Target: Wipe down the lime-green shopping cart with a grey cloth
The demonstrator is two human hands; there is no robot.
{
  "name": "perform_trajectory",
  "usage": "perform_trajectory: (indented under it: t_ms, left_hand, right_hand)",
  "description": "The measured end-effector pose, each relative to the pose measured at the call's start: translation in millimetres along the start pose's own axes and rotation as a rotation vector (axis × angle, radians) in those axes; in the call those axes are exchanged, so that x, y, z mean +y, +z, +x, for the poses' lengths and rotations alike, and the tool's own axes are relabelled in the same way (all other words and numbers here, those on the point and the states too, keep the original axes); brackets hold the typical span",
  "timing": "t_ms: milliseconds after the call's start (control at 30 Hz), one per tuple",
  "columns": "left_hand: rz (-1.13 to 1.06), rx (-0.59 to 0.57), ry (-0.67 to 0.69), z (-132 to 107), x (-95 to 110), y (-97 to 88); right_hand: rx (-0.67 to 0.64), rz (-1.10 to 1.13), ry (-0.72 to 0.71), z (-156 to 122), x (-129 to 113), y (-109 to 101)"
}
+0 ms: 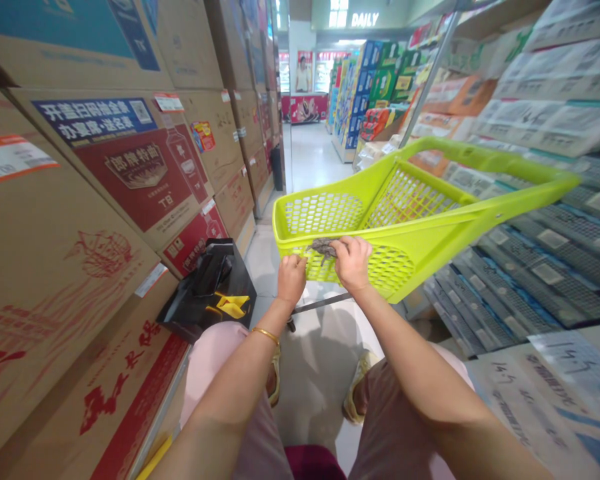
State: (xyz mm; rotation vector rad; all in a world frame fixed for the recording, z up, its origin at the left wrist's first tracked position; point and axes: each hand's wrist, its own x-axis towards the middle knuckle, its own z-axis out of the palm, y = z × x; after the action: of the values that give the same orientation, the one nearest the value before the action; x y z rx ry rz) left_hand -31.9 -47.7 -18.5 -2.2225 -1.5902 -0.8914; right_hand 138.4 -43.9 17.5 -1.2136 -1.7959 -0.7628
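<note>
A lime-green shopping cart (437,233) stands crosswise in front of me, its handle toward the right. My right hand (354,263) is closed on a crumpled grey cloth (324,247), pressed against the cart's near side just under the rim. Close by on the left, my left hand (292,279) has its fingers curled at the lower front corner of the basket's mesh. Those fingertips are partly hidden, so whether they grip the basket edge or something small cannot be made out. The visible part of the basket holds nothing.
Stacked cardboard cartons (130,167) wall the left side. A black box (215,293) with a yellow piece sits on the floor beside my left knee. Packaged goods (545,260) line the right side. Ahead, the aisle floor (310,157) runs past more shelves (365,93).
</note>
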Motion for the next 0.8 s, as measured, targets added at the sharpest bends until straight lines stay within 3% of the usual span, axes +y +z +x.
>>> perform_trajectory:
  t_ms: [133,333,600,800]
  left_hand:
    - [0.006,0.052,0.016,-6.2,0.5,-3.6]
    - [0.021,0.034,0.098,-7.8,21.7,-10.5]
    - [0.026,-0.011,-0.105,6.9,46.8,-3.4]
    - [-0.001,-0.057,-0.147,14.4,45.2,-0.6]
  right_hand:
    - [-0.048,0.051,0.015,1.5,-1.1,-3.5]
    - [-0.089,0.092,0.017,3.0,-4.3,-11.2]
    - [-0.125,0.095,-0.007,5.6,-4.8,-17.3]
    - [-0.169,0.043,-0.041,3.0,5.0,-5.7]
